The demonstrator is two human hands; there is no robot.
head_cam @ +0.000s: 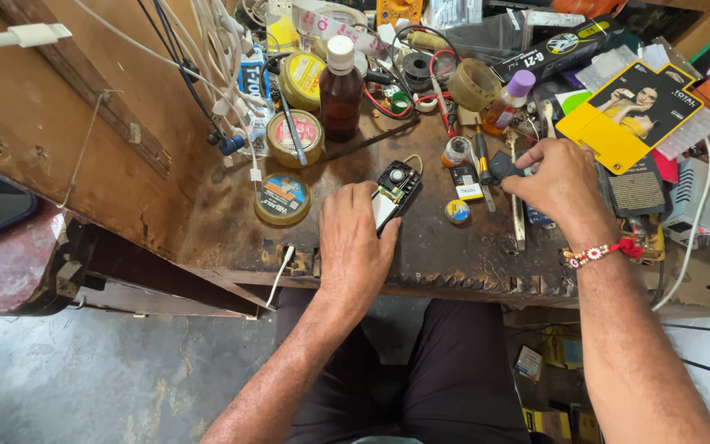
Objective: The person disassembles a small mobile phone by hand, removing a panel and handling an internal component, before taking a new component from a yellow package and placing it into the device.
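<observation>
Fingers of the left hand (pixel 357 238) are gripping an opened phone (pixel 393 191) on the worn surface (pixel 454 255); right hand (pixel 560 185) fingers are pinching a small dark part (pixel 503 167).

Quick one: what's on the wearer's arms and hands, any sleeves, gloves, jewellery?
Both arms are bare to the frame edge: no sleeves, no gloves. The left hand shows no rings or bands. The right hand has a beaded wrist thread, red, white and yellow, with a red tassel.
</observation>
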